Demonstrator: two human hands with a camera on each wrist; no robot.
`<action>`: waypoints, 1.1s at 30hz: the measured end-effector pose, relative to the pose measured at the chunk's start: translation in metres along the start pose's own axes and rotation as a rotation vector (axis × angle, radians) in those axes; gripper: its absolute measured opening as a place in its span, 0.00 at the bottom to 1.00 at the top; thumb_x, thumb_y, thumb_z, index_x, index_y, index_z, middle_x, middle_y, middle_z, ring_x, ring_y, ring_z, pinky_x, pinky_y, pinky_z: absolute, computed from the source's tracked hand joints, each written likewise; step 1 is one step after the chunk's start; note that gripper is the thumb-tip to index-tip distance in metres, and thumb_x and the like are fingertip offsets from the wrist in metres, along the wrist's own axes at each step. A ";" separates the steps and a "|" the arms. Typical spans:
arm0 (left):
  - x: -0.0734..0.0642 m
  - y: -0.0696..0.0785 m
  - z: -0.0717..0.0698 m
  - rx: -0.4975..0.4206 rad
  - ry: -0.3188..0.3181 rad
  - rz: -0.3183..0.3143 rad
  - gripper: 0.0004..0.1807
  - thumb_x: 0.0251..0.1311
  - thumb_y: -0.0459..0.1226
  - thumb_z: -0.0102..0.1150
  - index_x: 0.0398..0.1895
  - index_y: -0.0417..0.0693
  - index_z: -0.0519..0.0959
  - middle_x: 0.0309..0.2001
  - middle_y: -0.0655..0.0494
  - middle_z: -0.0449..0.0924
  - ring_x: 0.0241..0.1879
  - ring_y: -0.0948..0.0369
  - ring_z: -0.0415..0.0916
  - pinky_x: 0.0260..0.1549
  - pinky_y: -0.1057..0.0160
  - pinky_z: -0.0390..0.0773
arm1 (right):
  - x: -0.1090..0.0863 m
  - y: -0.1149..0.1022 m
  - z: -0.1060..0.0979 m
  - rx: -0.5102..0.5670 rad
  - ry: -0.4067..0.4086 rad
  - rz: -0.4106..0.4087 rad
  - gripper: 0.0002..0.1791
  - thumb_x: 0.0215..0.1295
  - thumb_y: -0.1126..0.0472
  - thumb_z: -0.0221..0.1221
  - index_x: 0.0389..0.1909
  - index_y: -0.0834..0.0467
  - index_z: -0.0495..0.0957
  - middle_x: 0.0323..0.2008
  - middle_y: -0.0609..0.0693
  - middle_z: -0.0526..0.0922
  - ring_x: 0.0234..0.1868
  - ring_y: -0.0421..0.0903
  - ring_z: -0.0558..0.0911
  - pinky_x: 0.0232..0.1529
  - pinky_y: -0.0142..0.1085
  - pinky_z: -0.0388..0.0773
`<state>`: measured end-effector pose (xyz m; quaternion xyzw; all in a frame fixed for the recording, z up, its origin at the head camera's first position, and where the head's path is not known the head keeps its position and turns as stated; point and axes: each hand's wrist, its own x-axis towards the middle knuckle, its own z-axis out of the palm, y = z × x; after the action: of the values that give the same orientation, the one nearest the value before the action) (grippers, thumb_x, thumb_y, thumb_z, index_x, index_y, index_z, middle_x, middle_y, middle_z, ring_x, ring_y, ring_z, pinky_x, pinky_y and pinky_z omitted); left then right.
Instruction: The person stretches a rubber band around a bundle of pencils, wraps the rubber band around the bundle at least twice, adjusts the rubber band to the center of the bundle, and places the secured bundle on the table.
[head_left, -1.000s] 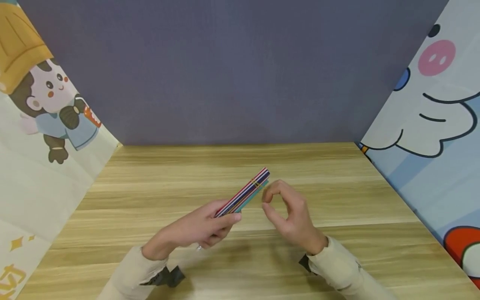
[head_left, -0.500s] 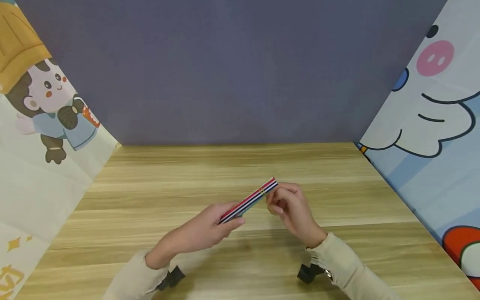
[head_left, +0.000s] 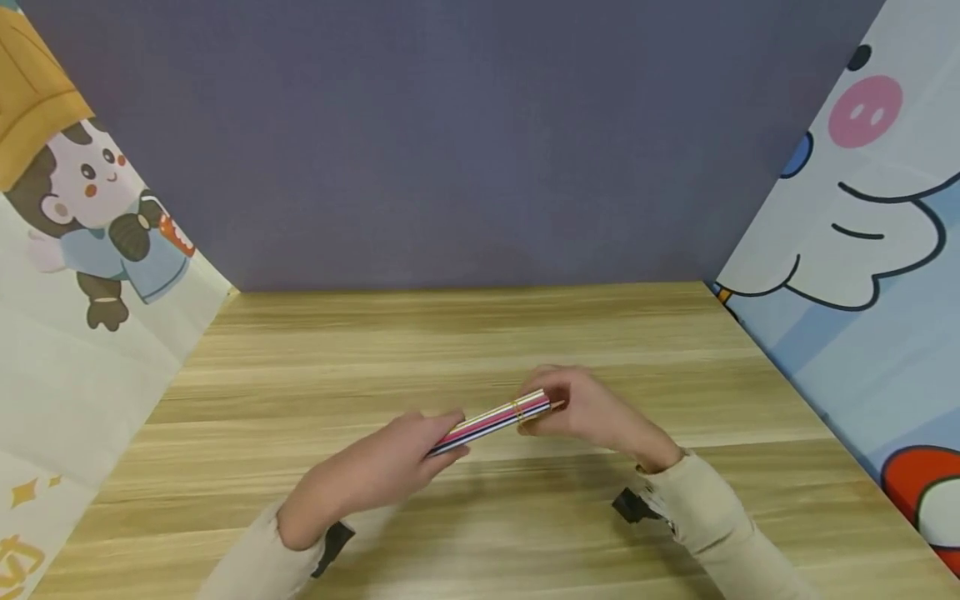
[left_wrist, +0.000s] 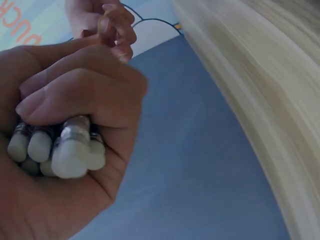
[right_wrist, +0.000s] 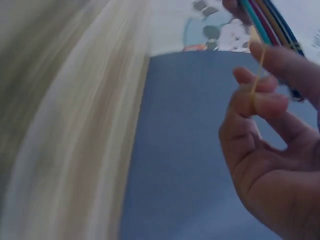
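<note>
While clamping pencils (head_left: 491,423) in the closed left grip (head_left: 405,458), stretching a yellow band (right_wrist: 258,72) between partly curled fingers (right_wrist: 270,104) of the right grip (head_left: 592,412).

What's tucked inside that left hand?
A bundle of pencils. White erasers poke out on one side of the left hand, and the coloured pencils stick out of the other. The stretch inside the grip is covered, so their exact number cannot be told.

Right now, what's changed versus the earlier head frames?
The pencil bundle has swung flatter, its far end lower in view. The right hand has spread around that end, stretching a yellow band; earlier hold unclear. The left hand still grips the bundle.
</note>
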<state>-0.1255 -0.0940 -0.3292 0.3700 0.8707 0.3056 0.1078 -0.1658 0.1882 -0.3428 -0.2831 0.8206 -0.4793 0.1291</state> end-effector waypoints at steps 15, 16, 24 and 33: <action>0.000 0.019 0.045 0.304 0.003 -0.243 0.09 0.66 0.33 0.61 0.45 0.45 0.74 0.18 0.57 0.70 0.13 0.65 0.62 0.06 0.69 0.63 | -0.010 -0.015 0.025 -0.816 0.072 -0.176 0.18 0.47 0.62 0.78 0.41 0.56 0.85 0.33 0.44 0.67 0.25 0.35 0.69 0.23 0.26 0.72; 0.000 0.020 0.049 0.345 0.022 -0.243 0.11 0.64 0.32 0.62 0.47 0.44 0.74 0.18 0.56 0.72 0.13 0.65 0.63 0.06 0.69 0.63 | -0.011 -0.015 0.029 -0.865 0.085 -0.199 0.17 0.46 0.62 0.78 0.37 0.56 0.84 0.32 0.45 0.67 0.24 0.36 0.70 0.23 0.26 0.72; 0.000 0.024 0.059 0.502 0.219 -0.283 0.13 0.58 0.29 0.66 0.38 0.45 0.70 0.18 0.50 0.74 0.12 0.61 0.67 0.05 0.66 0.63 | -0.008 -0.014 0.049 -0.986 0.201 -0.241 0.10 0.49 0.74 0.69 0.32 0.62 0.81 0.35 0.53 0.72 0.21 0.38 0.72 0.17 0.22 0.69; -0.001 0.014 0.035 0.449 0.151 -0.381 0.13 0.58 0.28 0.65 0.42 0.40 0.72 0.17 0.51 0.73 0.12 0.61 0.66 0.05 0.66 0.67 | -0.004 -0.018 0.043 -0.737 0.379 -0.387 0.11 0.58 0.72 0.64 0.42 0.63 0.82 0.48 0.54 0.76 0.29 0.37 0.78 0.26 0.24 0.77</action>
<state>-0.1023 -0.0717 -0.3484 0.1910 0.9757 0.1067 0.0136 -0.1355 0.1532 -0.3493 -0.3656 0.8776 -0.2140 -0.2245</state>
